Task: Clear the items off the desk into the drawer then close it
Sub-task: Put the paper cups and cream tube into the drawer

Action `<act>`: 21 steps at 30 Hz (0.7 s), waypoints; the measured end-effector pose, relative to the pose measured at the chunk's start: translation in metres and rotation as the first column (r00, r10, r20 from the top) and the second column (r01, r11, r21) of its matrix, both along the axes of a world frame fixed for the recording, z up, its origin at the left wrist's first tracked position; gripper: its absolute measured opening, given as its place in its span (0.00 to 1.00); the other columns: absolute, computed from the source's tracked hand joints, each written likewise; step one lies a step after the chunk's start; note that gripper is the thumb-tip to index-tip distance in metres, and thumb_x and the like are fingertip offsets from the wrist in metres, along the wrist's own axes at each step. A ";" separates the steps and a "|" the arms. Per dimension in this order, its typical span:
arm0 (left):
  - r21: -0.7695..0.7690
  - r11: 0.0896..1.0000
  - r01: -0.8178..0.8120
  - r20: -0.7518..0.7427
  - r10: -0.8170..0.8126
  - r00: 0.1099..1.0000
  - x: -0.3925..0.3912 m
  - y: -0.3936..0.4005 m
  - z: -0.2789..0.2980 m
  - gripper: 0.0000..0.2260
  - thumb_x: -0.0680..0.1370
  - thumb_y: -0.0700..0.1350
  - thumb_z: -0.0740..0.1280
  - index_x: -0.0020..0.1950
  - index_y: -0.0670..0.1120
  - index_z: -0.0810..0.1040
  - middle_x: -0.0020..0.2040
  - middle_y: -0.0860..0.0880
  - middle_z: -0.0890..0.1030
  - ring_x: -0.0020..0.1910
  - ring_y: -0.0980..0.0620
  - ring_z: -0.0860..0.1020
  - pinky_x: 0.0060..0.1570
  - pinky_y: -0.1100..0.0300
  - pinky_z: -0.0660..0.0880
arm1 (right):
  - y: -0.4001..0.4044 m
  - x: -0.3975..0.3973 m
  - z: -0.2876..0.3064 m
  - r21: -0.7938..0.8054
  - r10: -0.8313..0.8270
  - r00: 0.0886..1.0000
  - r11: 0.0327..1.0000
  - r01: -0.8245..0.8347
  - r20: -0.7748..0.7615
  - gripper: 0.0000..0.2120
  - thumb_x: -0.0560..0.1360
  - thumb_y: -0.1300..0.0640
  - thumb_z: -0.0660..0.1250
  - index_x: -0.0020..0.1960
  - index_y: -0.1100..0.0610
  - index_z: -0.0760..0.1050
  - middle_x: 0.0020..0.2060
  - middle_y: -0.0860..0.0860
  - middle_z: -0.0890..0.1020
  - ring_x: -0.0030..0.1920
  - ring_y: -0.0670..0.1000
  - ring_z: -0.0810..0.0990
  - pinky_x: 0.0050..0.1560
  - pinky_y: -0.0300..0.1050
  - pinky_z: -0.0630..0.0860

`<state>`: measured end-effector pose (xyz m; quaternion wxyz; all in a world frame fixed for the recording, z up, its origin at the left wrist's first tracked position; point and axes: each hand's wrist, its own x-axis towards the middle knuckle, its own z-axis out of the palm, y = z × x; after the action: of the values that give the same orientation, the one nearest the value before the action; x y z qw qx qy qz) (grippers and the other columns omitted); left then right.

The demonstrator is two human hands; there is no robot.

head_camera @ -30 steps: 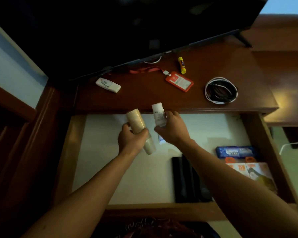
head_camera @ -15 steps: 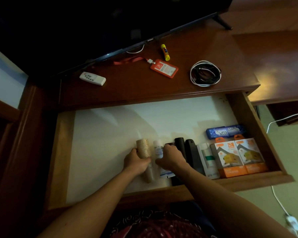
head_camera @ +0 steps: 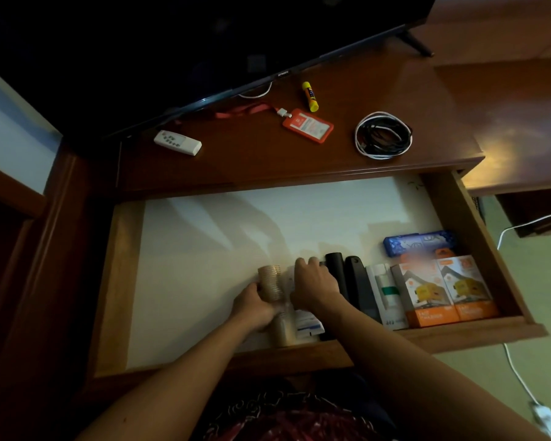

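The left hand curls round a tan ribbed bottle low in the drawer. The right hand presses, fingers curled, on a white tube beside it (its grip is hidden). Both lie lengthwise, toward the frame's top. Up on the desk, the white remote sits upper left, likely nearer the left hand; the red badge holder and cable coil lie further right.
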<state>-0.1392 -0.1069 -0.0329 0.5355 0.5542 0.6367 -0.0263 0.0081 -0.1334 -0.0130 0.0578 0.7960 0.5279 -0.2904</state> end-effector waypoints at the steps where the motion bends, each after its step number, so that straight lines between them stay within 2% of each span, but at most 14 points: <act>1: -0.012 1.000 -0.008 0.005 0.008 1.000 0.000 0.001 0.001 0.29 0.65 0.57 0.79 0.63 0.53 0.76 0.57 0.52 0.82 0.53 0.48 0.81 0.53 0.47 0.81 | 0.002 0.001 0.000 0.022 0.026 1.000 0.999 -0.026 0.006 0.28 0.73 0.56 0.71 0.70 0.59 0.64 0.65 0.60 0.69 0.64 0.65 0.72 0.54 0.56 0.77; 3: -0.049 0.999 -0.025 0.019 0.026 0.999 0.000 0.002 0.001 0.25 0.67 0.55 0.78 0.61 0.55 0.76 0.55 0.52 0.81 0.52 0.47 0.81 0.48 0.47 0.83 | 0.004 0.003 -0.003 0.036 0.105 0.994 0.994 -0.106 0.017 0.30 0.74 0.57 0.68 0.73 0.55 0.62 0.68 0.58 0.68 0.66 0.64 0.70 0.56 0.58 0.76; 6: -0.077 0.997 -0.022 0.042 0.025 0.999 -0.001 0.004 -0.002 0.23 0.68 0.51 0.77 0.61 0.54 0.76 0.54 0.51 0.82 0.49 0.47 0.82 0.40 0.46 0.84 | 0.003 0.007 -0.007 0.020 0.177 0.984 0.984 -0.178 0.024 0.27 0.75 0.57 0.67 0.72 0.54 0.66 0.67 0.56 0.71 0.67 0.63 0.69 0.60 0.58 0.74; 10: -0.095 0.995 0.006 0.070 0.001 0.998 0.000 0.003 -0.006 0.21 0.71 0.47 0.76 0.61 0.55 0.74 0.55 0.51 0.81 0.52 0.46 0.80 0.42 0.45 0.84 | -0.001 0.016 -0.008 0.008 0.206 0.978 0.978 -0.207 0.043 0.21 0.76 0.56 0.68 0.68 0.54 0.70 0.65 0.55 0.75 0.67 0.61 0.69 0.62 0.59 0.71; 15: -0.085 0.996 0.017 0.084 -0.010 0.996 0.005 0.001 -0.019 0.26 0.63 0.54 0.77 0.59 0.58 0.76 0.54 0.53 0.83 0.51 0.47 0.82 0.49 0.44 0.82 | -0.001 0.020 -0.007 -0.016 0.241 0.968 0.971 -0.240 0.066 0.21 0.76 0.58 0.67 0.68 0.52 0.71 0.63 0.54 0.78 0.66 0.60 0.70 0.64 0.60 0.70; 18: -0.104 0.995 0.006 0.086 0.003 0.996 0.007 0.003 -0.026 0.27 0.63 0.54 0.78 0.60 0.58 0.75 0.55 0.53 0.83 0.52 0.47 0.82 0.50 0.44 0.82 | -0.002 0.021 -0.010 -0.009 0.226 0.972 0.974 -0.226 0.057 0.21 0.76 0.57 0.68 0.68 0.53 0.71 0.62 0.54 0.79 0.66 0.60 0.70 0.64 0.60 0.70; 21: -0.112 0.994 0.006 0.078 0.003 0.997 0.009 0.004 -0.030 0.26 0.62 0.55 0.77 0.58 0.58 0.75 0.55 0.53 0.83 0.51 0.46 0.82 0.47 0.44 0.83 | -0.003 0.023 -0.011 0.009 0.213 0.975 0.977 -0.214 0.056 0.19 0.76 0.56 0.68 0.65 0.54 0.70 0.60 0.54 0.79 0.66 0.60 0.71 0.63 0.59 0.70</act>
<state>-0.1305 -0.1031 -0.0626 0.5904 0.5242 0.6123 -0.0406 0.0307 -0.1363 -0.0240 0.0972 0.7428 0.6107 -0.2566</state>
